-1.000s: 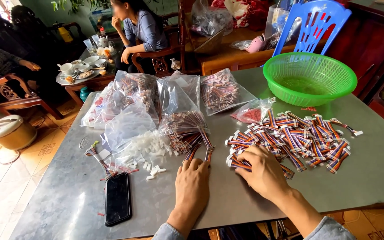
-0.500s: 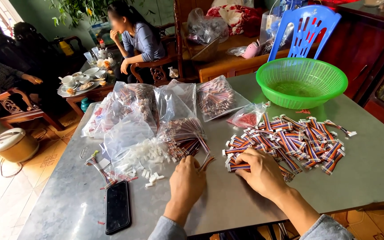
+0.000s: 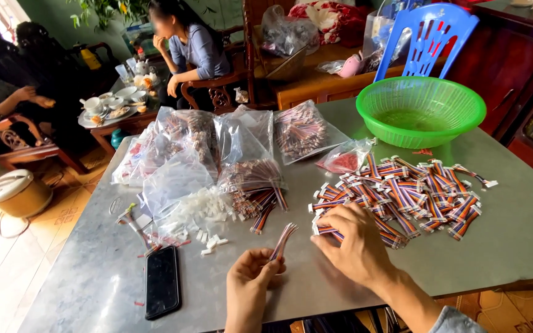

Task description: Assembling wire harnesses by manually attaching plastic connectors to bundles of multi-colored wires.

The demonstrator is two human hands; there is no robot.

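Note:
My left hand (image 3: 251, 288) pinches a short striped wire bundle (image 3: 282, 238) that sticks up and to the right, just above the grey table (image 3: 513, 240). My right hand (image 3: 351, 245) lies palm down on the near left edge of a heap of multicoloured wire bundles (image 3: 405, 197), fingers touching them; whether it grips one is hidden. A pile of small white plastic connectors (image 3: 203, 213) spills from a clear bag left of my hands.
A black phone (image 3: 161, 290) lies at the near left. Several clear bags of wires (image 3: 208, 145) crowd the table's far left. A green plastic basket (image 3: 421, 111) stands at the back right, a blue chair (image 3: 425, 38) behind it. Two seated people are beyond, by a low tea table (image 3: 115, 114).
My left hand has picked a wire bundle up and holds it raised. My right hand stays at the edge of the heap. The view has shifted slightly.

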